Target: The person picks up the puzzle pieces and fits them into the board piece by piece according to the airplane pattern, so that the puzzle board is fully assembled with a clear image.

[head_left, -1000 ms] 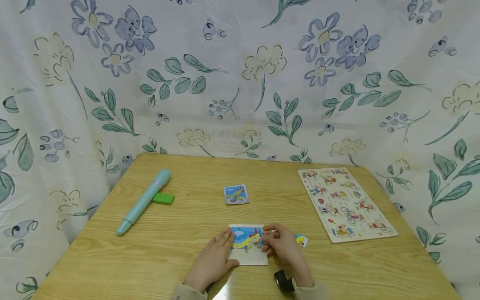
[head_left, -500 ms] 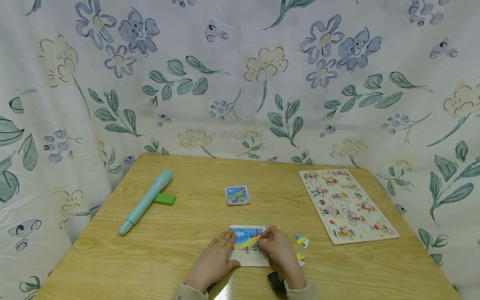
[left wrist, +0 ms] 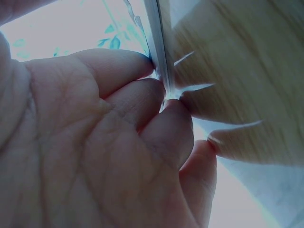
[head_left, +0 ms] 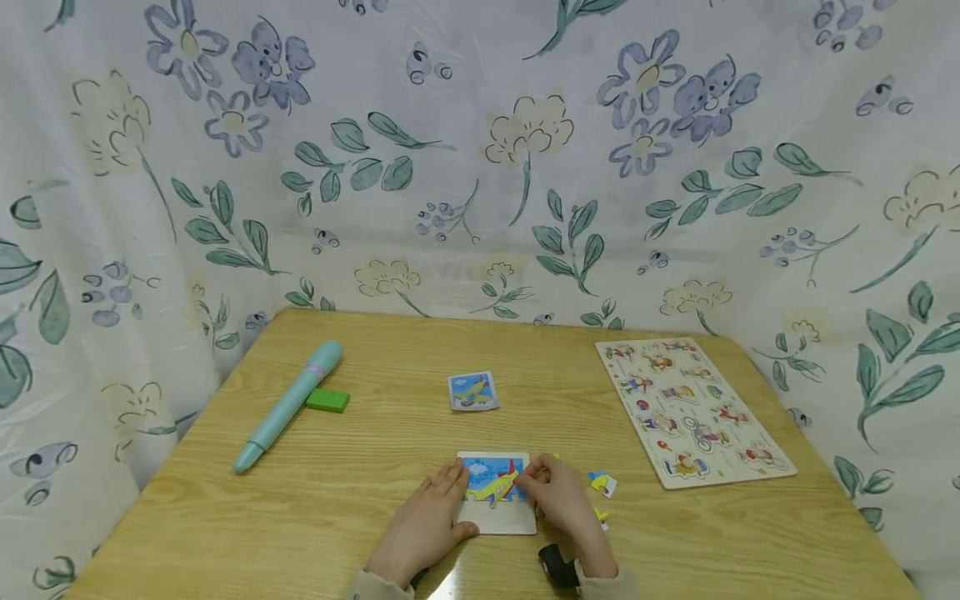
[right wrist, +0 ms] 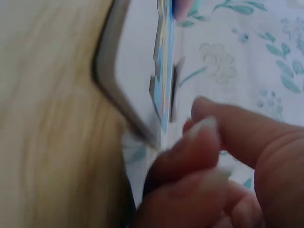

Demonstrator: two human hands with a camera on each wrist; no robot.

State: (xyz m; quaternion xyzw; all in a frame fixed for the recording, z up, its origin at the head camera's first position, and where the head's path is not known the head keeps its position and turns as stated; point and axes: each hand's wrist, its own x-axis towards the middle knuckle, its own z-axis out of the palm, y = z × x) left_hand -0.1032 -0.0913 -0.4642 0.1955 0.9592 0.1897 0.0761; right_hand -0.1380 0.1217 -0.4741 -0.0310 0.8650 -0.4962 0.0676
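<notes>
A small jigsaw puzzle board [head_left: 495, 518] lies on the table. Its upper part carries joined pieces [head_left: 487, 483] forming a yellow airplane on blue, and its lower part is bare. My left hand [head_left: 427, 517] rests along the board's left side, fingers extended, thumb at the lower left corner. Fingertips [left wrist: 171, 118] touch the board's edge in the left wrist view. Beside the right edge hovers my right hand [head_left: 558, 496], fingers loosely bent, fingertips close to the airplane's right end. The right wrist view shows a slightly raised piece [right wrist: 175, 92] near these fingertips, with nothing visible between them.
Loose puzzle pieces [head_left: 603, 483] lie right of my right hand. A picture card [head_left: 473, 392] with the same airplane sits beyond the board. At left are a turquoise stick [head_left: 288, 408] and a green block [head_left: 327, 400]; at right, a large peg puzzle board [head_left: 693, 412].
My right hand has shifted left to the board's right edge and brought a puzzle piece onto the airplane picture. Loose pieces behind it have come into view. My left hand has stayed put.
</notes>
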